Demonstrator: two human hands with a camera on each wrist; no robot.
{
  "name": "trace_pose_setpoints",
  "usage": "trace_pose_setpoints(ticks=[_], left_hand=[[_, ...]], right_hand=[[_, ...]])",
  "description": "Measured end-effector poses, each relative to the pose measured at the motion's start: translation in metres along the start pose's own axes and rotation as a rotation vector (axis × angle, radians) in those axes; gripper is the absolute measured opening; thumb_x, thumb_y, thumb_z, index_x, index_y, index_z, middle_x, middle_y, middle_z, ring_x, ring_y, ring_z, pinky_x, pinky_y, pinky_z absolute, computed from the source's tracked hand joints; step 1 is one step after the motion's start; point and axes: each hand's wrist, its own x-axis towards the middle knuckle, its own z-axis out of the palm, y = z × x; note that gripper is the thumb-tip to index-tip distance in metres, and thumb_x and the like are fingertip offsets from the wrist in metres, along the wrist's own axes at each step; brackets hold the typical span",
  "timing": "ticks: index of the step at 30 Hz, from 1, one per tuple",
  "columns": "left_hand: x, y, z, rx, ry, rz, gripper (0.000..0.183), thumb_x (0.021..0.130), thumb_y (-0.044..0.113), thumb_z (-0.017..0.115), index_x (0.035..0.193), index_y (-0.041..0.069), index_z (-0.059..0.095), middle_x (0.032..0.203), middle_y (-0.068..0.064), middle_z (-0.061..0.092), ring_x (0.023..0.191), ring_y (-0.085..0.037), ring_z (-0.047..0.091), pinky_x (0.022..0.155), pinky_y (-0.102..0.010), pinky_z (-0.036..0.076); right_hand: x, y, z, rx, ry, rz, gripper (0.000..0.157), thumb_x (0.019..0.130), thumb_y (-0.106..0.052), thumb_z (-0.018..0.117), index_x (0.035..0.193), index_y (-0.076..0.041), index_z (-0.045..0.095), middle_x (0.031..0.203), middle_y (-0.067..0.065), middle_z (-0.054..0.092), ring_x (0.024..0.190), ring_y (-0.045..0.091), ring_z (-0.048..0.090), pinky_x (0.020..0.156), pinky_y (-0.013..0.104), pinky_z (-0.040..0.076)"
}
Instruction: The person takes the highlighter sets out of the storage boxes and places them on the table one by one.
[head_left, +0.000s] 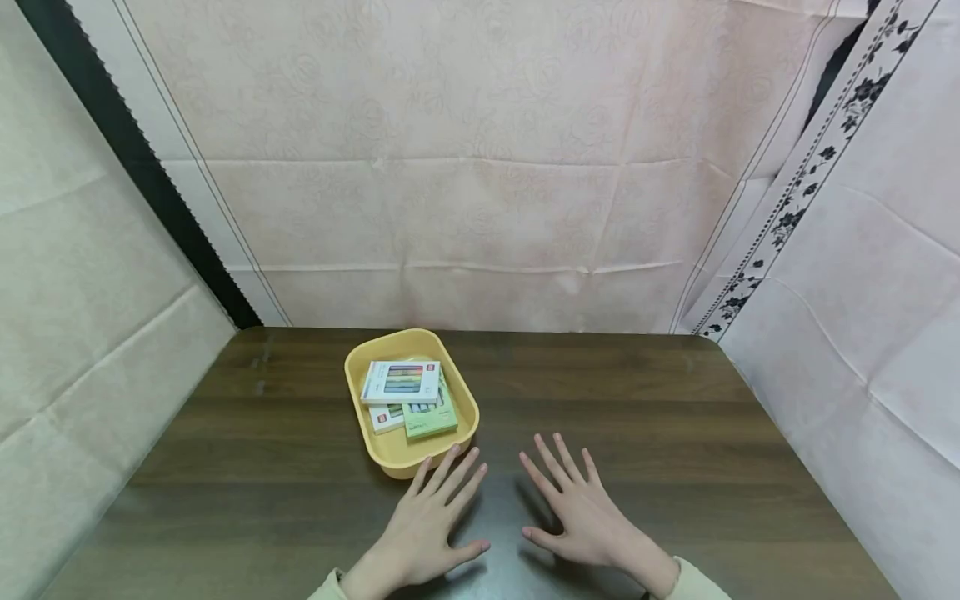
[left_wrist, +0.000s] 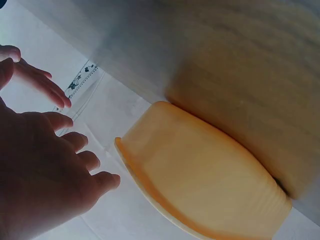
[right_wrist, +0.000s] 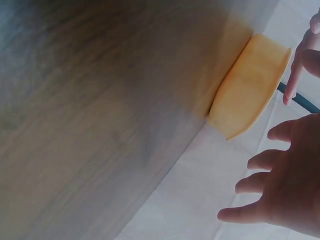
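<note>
My left hand hovers palm down over the table, fingers spread, its fingertips at the near rim of a yellow plastic basket in the head view. Whether they touch the rim I cannot tell. To its right, my right hand is likewise spread above the wood and holds nothing. Inside the basket lie several flat boxes: a white box with a picture of coloured sticks on top, a green box partly beneath it, and another white box mostly covered. Both wrist views show the basket's outer side.
The dark wooden table ends at a straight far edge. Pale cloth hangs behind it, with more cloth on the left and right sides. A black strip runs down the left corner, and a floral border down the right.
</note>
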Motion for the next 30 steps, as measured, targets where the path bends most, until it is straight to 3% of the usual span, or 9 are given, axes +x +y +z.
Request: trace_pose_setpoints(ticks=[9, 19, 25, 30], left_hand=[[-0.002, 0.002, -0.004, 0.015, 0.046, 0.003, 0.083, 0.078, 0.064, 0.049, 0.143, 0.022, 0.019, 0.152, 0.004, 0.008, 0.138, -0.023, 0.016, 0.105, -0.047, 0.015], [-0.003, 0.0, -0.005, 0.02, 0.04, -0.011, 0.084, 0.078, 0.062, 0.049, 0.144, 0.021, 0.016, 0.152, 0.003, 0.008, 0.139, -0.022, 0.013, 0.107, -0.047, 0.013], [-0.002, -0.001, -0.009, -0.002, 0.039, -0.027, 0.083, 0.079, 0.06, 0.05, 0.144, 0.023, 0.014, 0.152, 0.006, 0.004, 0.14, -0.018, 0.006, 0.11, -0.043, 0.005], [-0.002, -0.001, -0.013, -0.01, 0.036, -0.036, 0.081, 0.081, 0.058, 0.049, 0.144, 0.023, 0.012, 0.152, 0.006, 0.004, 0.14, -0.017, 0.006, 0.108, -0.045, 0.011]], right_hand=[[0.0, -0.002, -0.001, 0.017, -0.005, 0.01, 0.083, 0.079, -0.059, 0.052, 0.143, -0.021, 0.017, 0.151, 0.003, -0.002, 0.139, 0.031, 0.002, 0.102, 0.064, 0.013], [0.003, -0.003, -0.002, 0.017, 0.043, -0.014, 0.082, 0.08, -0.054, 0.054, 0.144, -0.02, 0.017, 0.152, 0.003, 0.0, 0.139, 0.032, 0.007, 0.102, 0.061, 0.017], [0.008, -0.002, -0.004, 0.018, 0.065, -0.039, 0.079, 0.082, -0.05, 0.054, 0.144, -0.016, 0.018, 0.152, 0.003, 0.001, 0.139, 0.027, 0.007, 0.105, 0.055, 0.019], [0.01, -0.002, -0.006, 0.004, 0.097, -0.065, 0.08, 0.083, -0.047, 0.055, 0.144, -0.016, 0.014, 0.152, 0.004, 0.004, 0.139, 0.024, 0.008, 0.106, 0.052, 0.021]])
